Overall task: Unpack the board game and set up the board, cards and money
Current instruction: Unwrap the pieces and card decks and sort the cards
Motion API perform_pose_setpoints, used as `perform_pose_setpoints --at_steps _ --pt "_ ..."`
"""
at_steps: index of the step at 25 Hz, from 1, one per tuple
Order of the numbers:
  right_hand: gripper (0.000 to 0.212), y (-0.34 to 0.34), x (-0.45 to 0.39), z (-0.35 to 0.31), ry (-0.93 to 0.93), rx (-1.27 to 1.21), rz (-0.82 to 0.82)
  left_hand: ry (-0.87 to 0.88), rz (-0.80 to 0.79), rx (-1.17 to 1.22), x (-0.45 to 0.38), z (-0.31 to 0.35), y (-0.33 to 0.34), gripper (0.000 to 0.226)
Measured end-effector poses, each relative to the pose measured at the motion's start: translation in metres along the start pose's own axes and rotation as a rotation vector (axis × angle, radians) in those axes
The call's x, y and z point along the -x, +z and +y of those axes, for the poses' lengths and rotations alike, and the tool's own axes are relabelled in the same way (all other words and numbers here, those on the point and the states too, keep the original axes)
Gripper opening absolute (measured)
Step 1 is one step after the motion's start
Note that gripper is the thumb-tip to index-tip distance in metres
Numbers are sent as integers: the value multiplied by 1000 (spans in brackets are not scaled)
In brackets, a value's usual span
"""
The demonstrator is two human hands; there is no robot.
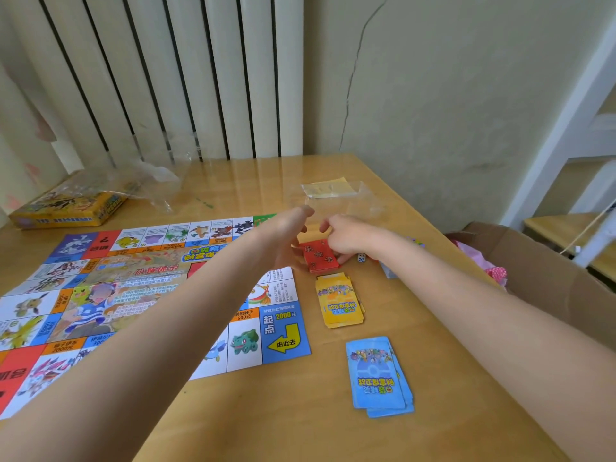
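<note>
The paper game board (110, 295) lies unfolded on the left of the wooden table (300, 411). Off its right edge a stack of red cards (318, 258) rests on the table. My left hand (288, 238) cups the stack's left side with curled fingers. My right hand (346, 240) holds the stack's top right edge. Nearer to me lie a flat yellow card box (340, 300) and a stack of blue cards (378, 375). A white die (361, 257) sits beside my right wrist.
The yellow game box (70, 205) lies at the far left under crumpled clear wrap (146, 181). A clear bag with a yellow sheet (331, 188) lies at the back. An open cardboard box (533, 261) stands right of the table. A radiator (160, 75) lines the wall.
</note>
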State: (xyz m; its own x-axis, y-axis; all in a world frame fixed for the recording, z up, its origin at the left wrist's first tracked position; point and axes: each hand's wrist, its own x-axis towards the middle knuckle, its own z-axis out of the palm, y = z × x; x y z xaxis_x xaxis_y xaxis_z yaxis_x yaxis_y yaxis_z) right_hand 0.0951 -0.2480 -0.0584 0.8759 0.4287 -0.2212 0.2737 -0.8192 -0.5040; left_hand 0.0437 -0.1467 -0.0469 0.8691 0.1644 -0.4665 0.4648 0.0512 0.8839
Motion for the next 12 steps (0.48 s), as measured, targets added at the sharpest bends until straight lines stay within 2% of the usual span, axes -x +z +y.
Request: perform_pose_setpoints --at_steps 2,4,7,10,12 --pt "42 -5 6 2 -1 68 65 33 50 -29 7 -3 -3 52" --pt "37 -12 15 9 15 33 104 60 39 -63 17 -8 -5 50" --pt "27 -12 34 19 -10 50 44 121 -10 -180 37 -22 -3 44" --pt "21 -9 52 26 -95 227 -34 345 -28 -794 46 -38 -1 40" --pt "28 -10 58 27 -148 254 -69 365 -73 -1085 47 -47 -1 57"
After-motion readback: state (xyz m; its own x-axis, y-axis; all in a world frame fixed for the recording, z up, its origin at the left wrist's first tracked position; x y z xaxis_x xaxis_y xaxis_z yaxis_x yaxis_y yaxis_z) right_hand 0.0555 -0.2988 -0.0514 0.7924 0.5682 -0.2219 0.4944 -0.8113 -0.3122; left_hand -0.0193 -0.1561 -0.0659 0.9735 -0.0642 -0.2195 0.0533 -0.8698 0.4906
